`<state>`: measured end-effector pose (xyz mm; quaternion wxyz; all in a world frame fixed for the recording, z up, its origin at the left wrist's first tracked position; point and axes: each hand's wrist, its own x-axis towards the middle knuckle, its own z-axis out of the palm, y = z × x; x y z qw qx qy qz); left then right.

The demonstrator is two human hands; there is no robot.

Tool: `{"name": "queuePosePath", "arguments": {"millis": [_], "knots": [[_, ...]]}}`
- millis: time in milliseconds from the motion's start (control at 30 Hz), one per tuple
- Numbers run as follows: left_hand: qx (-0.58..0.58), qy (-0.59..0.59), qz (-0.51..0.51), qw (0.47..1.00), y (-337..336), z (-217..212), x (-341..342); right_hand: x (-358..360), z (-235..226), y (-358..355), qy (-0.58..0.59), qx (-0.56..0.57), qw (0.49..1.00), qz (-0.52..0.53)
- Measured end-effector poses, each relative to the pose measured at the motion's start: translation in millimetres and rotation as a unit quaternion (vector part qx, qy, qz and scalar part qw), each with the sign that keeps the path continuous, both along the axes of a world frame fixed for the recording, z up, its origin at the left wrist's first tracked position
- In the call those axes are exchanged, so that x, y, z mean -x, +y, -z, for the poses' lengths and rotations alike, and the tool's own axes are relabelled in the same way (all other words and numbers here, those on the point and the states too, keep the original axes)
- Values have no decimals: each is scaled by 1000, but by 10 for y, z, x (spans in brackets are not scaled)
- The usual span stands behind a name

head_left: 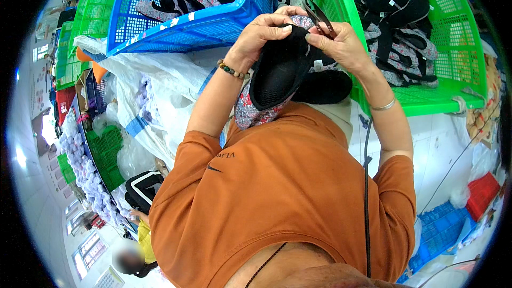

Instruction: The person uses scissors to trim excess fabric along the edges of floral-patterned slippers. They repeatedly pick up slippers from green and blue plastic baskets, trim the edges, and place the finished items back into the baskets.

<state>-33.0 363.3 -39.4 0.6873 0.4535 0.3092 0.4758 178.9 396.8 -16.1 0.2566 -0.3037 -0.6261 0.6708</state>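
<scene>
A floral slipper (282,69) with a black lining is held up in front of my body, its opening turned toward me. My left hand (269,29) is closed on its upper edge, with the thumb on the black lining. Dark snips (321,23) lie in my closed right hand (341,45), whose thumb and finger are at the slipper's right edge. The snips' tips point up and away from me. Below and right of it, a second black-soled slipper (325,86) with a small white tag rests at my lap, partly hidden.
Ahead on the left stands a blue crate (186,26) of floral and black slippers. A green crate (458,53) with more slippers is on the right. White plastic sheeting (165,80) lies at my left. A dark cable (367,181) hangs down my right side. A person in yellow (145,240) is behind left.
</scene>
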Motion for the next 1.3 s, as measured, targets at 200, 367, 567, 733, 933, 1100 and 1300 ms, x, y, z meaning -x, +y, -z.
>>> {"name": "queuePosePath", "arguments": {"millis": [200,367,567,733,933,1100,1300], "knots": [[23,-2,-69,997,-114,-39,-132,16,35,-34,38,-16,999,31],[-40,105,-122,986,-202,-231,-214,-14,68,-6,72,-70,989,106],[-78,194,-149,966,-206,-198,-257,-21,8,-11,1,-225,973,60],[-78,204,-118,969,-207,-173,-312,-49,37,44,-26,-289,954,71],[-48,188,-95,976,-221,-179,-370,-94,48,70,84,-65,990,97],[-110,243,-155,951,-217,-132,-350,-237,-23,132,98,-14,987,128],[-107,331,-222,911,-212,-163,-247,-147,-111,7,-99,-429,896,61]]}}
